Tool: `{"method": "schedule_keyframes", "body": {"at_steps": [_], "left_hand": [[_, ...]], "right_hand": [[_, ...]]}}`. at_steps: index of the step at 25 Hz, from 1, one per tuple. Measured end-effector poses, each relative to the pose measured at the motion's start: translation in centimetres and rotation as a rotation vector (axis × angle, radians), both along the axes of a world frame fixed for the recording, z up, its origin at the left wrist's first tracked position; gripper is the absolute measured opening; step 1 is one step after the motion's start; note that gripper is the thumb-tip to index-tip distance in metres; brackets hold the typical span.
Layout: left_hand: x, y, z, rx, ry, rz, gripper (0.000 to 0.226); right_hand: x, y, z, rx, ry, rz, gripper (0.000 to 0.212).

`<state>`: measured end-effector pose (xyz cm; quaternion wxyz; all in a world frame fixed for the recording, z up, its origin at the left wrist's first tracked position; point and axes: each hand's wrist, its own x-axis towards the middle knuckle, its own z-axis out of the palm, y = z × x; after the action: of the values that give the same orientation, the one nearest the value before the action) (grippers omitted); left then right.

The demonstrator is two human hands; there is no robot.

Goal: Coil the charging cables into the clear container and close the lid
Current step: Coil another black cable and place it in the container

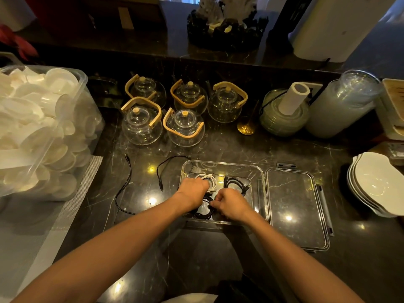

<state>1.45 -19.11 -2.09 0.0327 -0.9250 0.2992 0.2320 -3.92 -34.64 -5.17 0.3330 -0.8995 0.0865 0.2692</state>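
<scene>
— Where are the hands working?
— Both are reaching into the clear container (pixel 220 166) on the table (pixel 240 147). The left hand (pixel 193 190) and right hand (pixel 231 204) are each closing their grip on a black cable (pixel 203 212).
— And the rest?
— A white cable (pixel 208 178) and another black coil (pixel 237 184) are lying inside; two black cables (pixel 125 186) are lying outside, left. The lid (pixel 295 206) is lying beside it, right.

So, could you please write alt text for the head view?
Both hands, left and right, tuck a black cable into an open clear container holding two coiled cables. Its lid lies to the right; two loose cables remain on the dark counter.
</scene>
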Motion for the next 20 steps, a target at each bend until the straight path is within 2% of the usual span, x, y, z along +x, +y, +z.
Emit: {"method": "schedule_keyframes", "body": {"at_steps": [2,9,14,18,20], "left_hand": [[0.1,-0.1,0.2,0.008,-0.003,-0.005,0.028],[0.4,0.3,0.8,-0.015,0.034,0.032,0.041],[0.4,0.2,1.3,0.039,-0.013,-0.008,0.029],[0.3,0.3,1.2,0.111,-0.095,-0.102,0.029],[0.3,0.4,1.1,0.155,-0.130,-0.137,0.030]], "right_hand": [[0.0,-0.2,0.3,-0.040,-0.018,0.021,0.024],[-0.1,-1.0,1.2,0.022,0.049,0.016,0.027],[-0.3,-0.5,0.6,0.071,0.104,-0.030,0.023],[-0.2,0.6,0.6,0.151,0.137,-0.069,0.023],[-0.2,1.6,1.0,0.106,0.124,-0.010,0.025]]}}
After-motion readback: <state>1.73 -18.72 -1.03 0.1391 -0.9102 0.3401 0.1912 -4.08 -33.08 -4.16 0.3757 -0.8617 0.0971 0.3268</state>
